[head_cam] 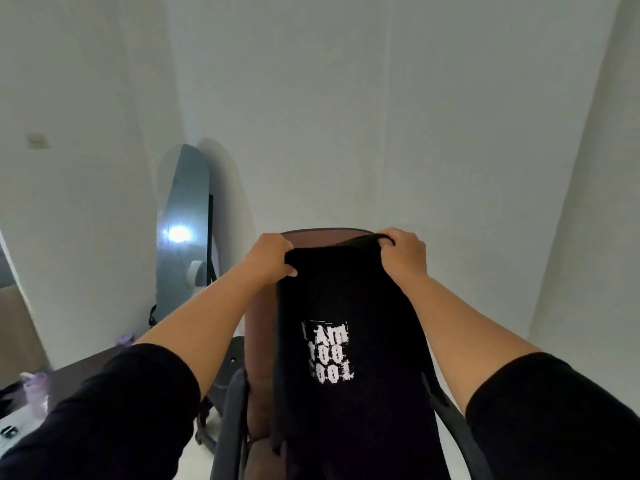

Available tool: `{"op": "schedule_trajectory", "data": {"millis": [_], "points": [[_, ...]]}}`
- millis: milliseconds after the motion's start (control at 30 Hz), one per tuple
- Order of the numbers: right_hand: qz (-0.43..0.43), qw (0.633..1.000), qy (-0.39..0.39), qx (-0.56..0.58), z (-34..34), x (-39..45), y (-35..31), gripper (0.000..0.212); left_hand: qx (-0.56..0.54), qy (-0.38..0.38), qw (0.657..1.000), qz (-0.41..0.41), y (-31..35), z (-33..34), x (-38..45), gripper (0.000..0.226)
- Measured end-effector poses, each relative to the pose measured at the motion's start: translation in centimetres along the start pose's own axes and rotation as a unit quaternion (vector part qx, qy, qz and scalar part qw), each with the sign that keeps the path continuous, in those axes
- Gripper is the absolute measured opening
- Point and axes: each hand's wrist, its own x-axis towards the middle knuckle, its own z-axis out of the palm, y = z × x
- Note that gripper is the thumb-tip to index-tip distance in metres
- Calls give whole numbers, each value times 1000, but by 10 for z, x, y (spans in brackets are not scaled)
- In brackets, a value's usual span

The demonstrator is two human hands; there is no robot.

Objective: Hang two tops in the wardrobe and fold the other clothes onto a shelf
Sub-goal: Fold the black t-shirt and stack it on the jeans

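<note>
A black top with white printed lettering hangs lengthwise over the back of a chair. My left hand grips its upper left edge and my right hand grips its upper right edge, both at the top of the chair back. The lower part of the top runs down out of view. No wardrobe, hanger or shelf shows.
A tall arched mirror leans in the left corner with a bright reflection in it. A dark desk with small items sits at lower left. White walls surround the chair, and its dark armrest juts out at right.
</note>
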Motion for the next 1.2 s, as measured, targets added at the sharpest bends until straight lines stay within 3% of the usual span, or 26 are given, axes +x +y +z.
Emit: {"op": "schedule_trajectory", "data": {"millis": [67,200,300,433,533,833,1000,1100,1200], "points": [[12,1000,18,-4,-1,0,-5,32,-31,9,999,-5,-9,6,-6,31],[15,999,44,-27,-9,-5,-11,31,-195,-21,980,-25,-20,22,-13,42],[25,996,64,-60,-19,-9,-12,30,-241,-20,970,-8,-24,25,-16,42],[50,989,89,-103,-34,-11,-6,26,-248,-61,966,39,-32,12,-19,30],[67,986,97,-115,-39,-13,-6,23,-192,-86,976,49,-37,6,-20,25],[107,981,111,-117,-44,-15,-3,22,-109,-42,993,-18,-54,19,-23,23],[154,979,93,-99,-45,-13,4,19,-116,-15,989,-88,-52,17,-20,42],[228,969,88,-29,-46,-10,2,25,-234,0,962,-139,-44,12,-13,40],[302,943,18,138,-44,-11,-6,9,-439,4,873,-212,-31,8,-6,42]]}}
